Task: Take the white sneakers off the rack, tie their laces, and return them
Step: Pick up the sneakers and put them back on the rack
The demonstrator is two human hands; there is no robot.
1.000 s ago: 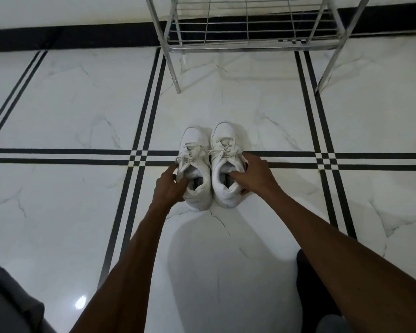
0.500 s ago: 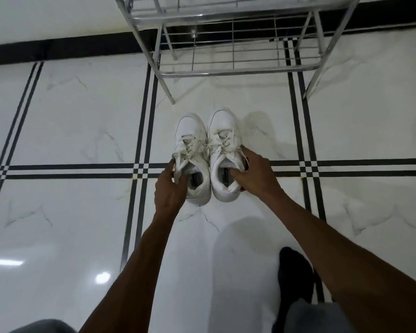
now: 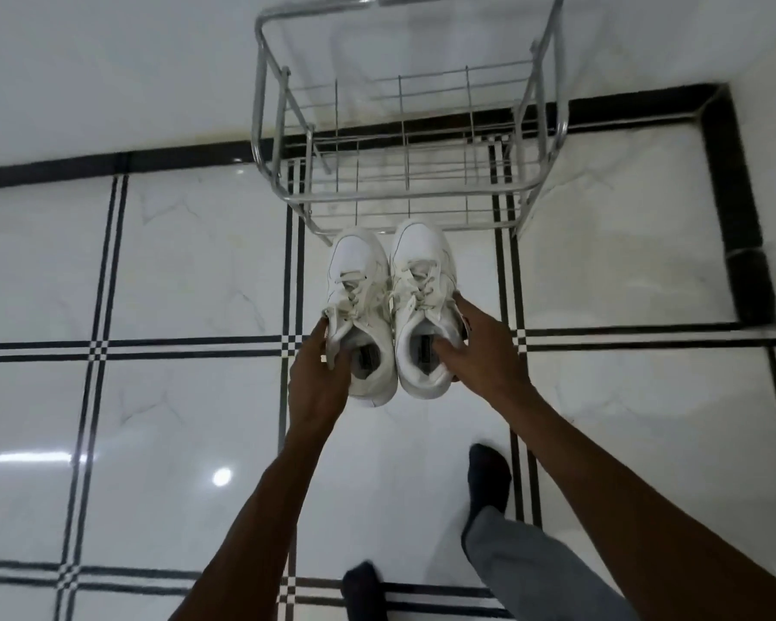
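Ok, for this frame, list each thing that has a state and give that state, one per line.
left sneaker: laces tied, held at the collar by the left hand
right sneaker: laces tied, held at the collar by the right hand, thumb inside the opening
rack: no shoes on the shelves in view, standing upright against the wall

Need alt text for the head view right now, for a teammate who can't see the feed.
Seen from above, a person's left hand and right hand each grip one white sneaker at the heel opening, toes pointing toward an empty metal wire rack. The laces look tied. The floor is glossy white marble with black lines; the person's socked feet show below.
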